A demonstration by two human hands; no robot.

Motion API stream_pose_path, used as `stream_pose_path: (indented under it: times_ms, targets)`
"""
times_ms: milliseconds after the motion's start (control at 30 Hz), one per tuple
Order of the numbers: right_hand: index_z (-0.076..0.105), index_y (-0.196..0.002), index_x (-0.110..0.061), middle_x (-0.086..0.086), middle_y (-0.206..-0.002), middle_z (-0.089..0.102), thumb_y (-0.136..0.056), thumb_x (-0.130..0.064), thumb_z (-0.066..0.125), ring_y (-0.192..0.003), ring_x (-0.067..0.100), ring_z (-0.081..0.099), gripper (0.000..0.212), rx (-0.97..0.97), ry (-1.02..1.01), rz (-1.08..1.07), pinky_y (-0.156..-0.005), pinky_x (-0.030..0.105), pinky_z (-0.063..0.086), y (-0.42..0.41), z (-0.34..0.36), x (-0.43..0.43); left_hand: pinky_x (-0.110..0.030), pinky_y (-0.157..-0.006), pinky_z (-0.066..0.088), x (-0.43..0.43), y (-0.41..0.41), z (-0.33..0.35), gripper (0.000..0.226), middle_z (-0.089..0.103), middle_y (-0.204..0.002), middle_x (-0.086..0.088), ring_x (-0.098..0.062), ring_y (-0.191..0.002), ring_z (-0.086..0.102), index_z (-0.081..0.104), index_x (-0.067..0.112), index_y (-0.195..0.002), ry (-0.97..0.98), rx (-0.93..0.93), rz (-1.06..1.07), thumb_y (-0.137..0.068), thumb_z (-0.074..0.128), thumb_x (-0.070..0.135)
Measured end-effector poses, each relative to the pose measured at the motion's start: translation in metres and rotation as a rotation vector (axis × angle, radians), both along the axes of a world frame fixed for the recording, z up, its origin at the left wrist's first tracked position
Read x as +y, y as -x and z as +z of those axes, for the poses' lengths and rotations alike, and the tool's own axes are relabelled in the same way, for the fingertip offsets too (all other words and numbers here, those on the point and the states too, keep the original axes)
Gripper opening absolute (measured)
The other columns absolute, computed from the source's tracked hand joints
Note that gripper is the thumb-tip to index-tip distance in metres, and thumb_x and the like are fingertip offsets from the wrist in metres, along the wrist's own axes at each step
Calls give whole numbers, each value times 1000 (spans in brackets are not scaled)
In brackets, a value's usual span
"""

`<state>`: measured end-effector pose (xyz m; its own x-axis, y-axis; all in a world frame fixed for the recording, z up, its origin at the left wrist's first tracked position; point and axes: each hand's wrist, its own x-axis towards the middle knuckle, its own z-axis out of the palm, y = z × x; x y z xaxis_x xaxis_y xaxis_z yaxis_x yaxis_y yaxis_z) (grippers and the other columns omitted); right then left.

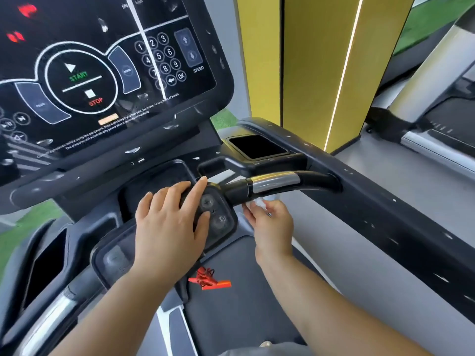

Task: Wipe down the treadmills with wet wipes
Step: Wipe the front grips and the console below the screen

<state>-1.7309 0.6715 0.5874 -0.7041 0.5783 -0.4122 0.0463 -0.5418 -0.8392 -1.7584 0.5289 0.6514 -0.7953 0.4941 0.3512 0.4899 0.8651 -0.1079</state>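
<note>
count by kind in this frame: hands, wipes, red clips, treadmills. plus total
hands: 2 (left hand resting on the control pad, right hand pinching the wipe)
wet wipe: 1
red clip: 1
treadmills: 2 (near treadmill, next treadmill at right)
Total: 6

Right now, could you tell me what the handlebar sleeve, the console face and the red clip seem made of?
The handlebar sleeve looks like polished, probably chromed metal, given its mirror-like highlights. The console face is glossy black plastic or glass; it reflects light strips. The red clip seems matte moulded plastic, evenly coloured.
</note>
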Motion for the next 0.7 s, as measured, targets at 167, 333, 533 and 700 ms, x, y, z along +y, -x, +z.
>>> stream_pose_path:
  times_ms: [167, 333, 533, 700]
  targets:
    - [56, -78, -14, 2, -79, 65, -90, -6, 62, -75, 13, 70, 16, -43, -111, 54, -70, 23, 50, -4, 5, -10, -45, -86, 46, -7, 2, -3, 55, 63, -115, -8, -32, -96, 62, 54, 17, -133, 2, 4, -41, -86, 37, 40]
    - [60, -75, -19, -4, -76, 67, -90, -16, 64, -74, 11, 67, 15, -63, -218, 104, -85, 34, 53, -9, 10, -16, -44, -83, 47, -7, 2, -4, 55, 63, -114, -9, -32, -95, 62, 56, 17, -131, -16, 22, -53, -85, 38, 39]
    - [63, -80, -19, -4, -85, 71, -88, -18, 65, -89, 19, 69, 8, -59, -356, 207, -88, 38, 52, -17, 21, -4, -44, -83, 46, -7, 2, -5, 54, 63, -113, -10, -33, -93, 62, 58, 16, -130, -49, 37, -60, -84, 38, 38]
    - [62, -90, -11, 5, -97, 70, -90, -11, 62, -88, 11, 69, 1, 100, -269, 287, -89, 33, 54, -5, 46, 7, -45, -84, 46, -5, 1, -6, 54, 63, -114, -11, -34, -96, 62, 58, 15, -129, -70, -6, -47, -84, 38, 37]
